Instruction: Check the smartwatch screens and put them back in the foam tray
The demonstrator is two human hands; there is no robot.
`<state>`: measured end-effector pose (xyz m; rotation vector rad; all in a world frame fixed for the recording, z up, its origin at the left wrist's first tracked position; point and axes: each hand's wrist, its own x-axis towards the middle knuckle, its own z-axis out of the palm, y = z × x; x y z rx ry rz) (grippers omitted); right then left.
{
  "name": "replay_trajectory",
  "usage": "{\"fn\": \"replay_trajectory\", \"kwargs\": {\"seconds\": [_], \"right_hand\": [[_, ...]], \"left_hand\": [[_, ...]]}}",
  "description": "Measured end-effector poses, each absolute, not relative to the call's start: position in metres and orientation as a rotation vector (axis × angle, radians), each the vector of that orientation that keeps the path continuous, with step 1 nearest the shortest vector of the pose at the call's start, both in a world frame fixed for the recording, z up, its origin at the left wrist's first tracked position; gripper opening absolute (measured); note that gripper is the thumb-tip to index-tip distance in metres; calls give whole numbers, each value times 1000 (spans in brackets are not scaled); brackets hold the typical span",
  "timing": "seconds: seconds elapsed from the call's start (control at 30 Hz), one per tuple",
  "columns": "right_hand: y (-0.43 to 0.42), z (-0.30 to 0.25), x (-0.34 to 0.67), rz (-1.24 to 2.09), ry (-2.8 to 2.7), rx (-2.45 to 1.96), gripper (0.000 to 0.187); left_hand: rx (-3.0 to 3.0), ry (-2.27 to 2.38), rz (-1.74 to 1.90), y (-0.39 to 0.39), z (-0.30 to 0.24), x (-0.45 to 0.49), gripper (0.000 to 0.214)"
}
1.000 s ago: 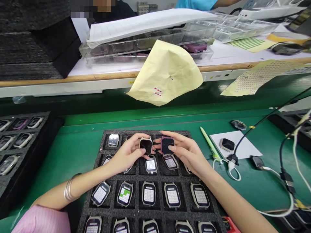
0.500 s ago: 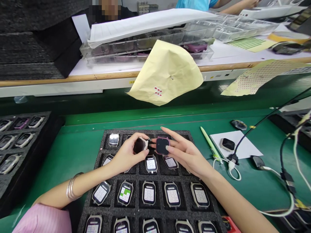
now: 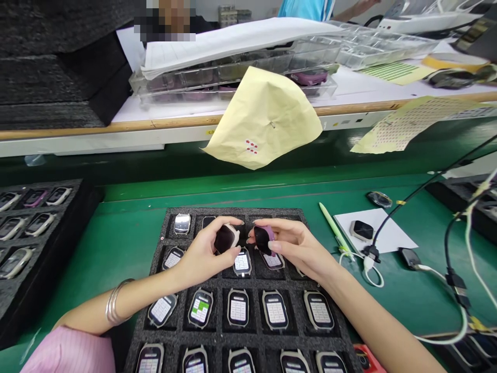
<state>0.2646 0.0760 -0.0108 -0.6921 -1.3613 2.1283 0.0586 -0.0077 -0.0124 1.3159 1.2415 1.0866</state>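
A light-coloured smartwatch case (image 3: 226,239) with a dark screen is gripped in my left hand (image 3: 207,248), between thumb and fingers. My right hand (image 3: 297,243) holds a purple smartwatch case (image 3: 264,240), its dark screen turned toward the left. Both are above the far rows of a black foam tray (image 3: 252,336). Several watches lie in the tray's pockets, many with lit white grids; one watch (image 3: 201,309) shows green blocks. My hands partly hide the watches beneath them.
On the right, a pale green pen (image 3: 334,228) lies beside white paper (image 3: 349,243) bearing a watch (image 3: 362,230). Cables (image 3: 438,269) run down the right side. Another foam tray (image 3: 50,254) is at left. Yellow paper (image 3: 267,119) hangs from the shelf edge.
The purple watch has turned in my right hand, from screen facing me to tilted leftward. My right fingers have drawn in around it. My left hand has tilted the light watch slightly.
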Motion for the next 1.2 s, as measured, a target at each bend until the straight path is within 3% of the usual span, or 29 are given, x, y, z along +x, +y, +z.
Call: {"fn": "replay_trajectory", "kwargs": {"seconds": [1.2], "right_hand": [[77, -8, 267, 2033, -1453, -699, 33]], "left_hand": [[1404, 1242, 1061, -8, -15, 59, 39]]}}
